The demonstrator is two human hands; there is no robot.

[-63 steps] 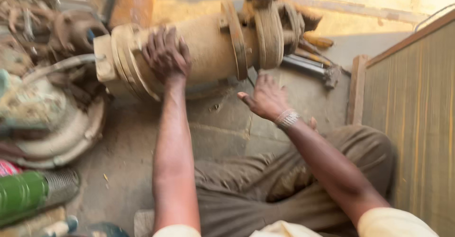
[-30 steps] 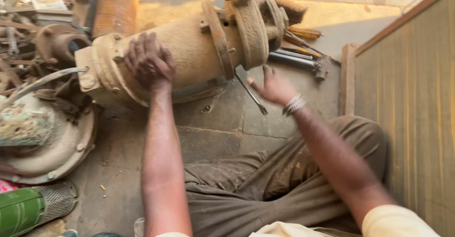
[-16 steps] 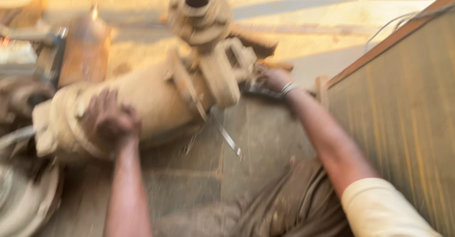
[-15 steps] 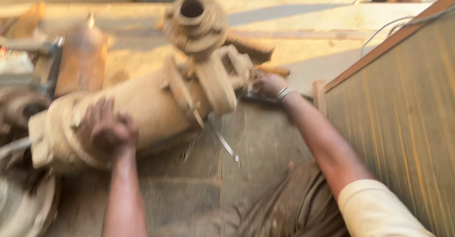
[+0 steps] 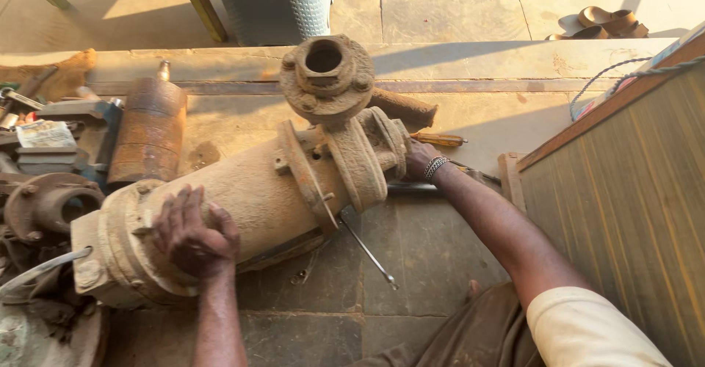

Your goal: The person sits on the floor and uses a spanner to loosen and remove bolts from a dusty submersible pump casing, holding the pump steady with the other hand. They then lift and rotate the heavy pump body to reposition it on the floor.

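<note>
Stone floor (image 5: 411,264), sunlit, with scrap parts at left. Rusty pump (image 5: 250,205) lay on its side, flanged end uppermost. Left hand (image 5: 192,231) lay spread over the pump's near end, as before. Right hand (image 5: 418,160), earlier near a thin rod (image 5: 367,253), had reached behind the far flange; its grip could not be told. Screwdriver (image 5: 439,139) lay just beyond.

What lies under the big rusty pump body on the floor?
Under the pump body a thin metal rod pokes out across the stone floor. Its upper end is covered by the pump, and so is anything else beneath.
</note>
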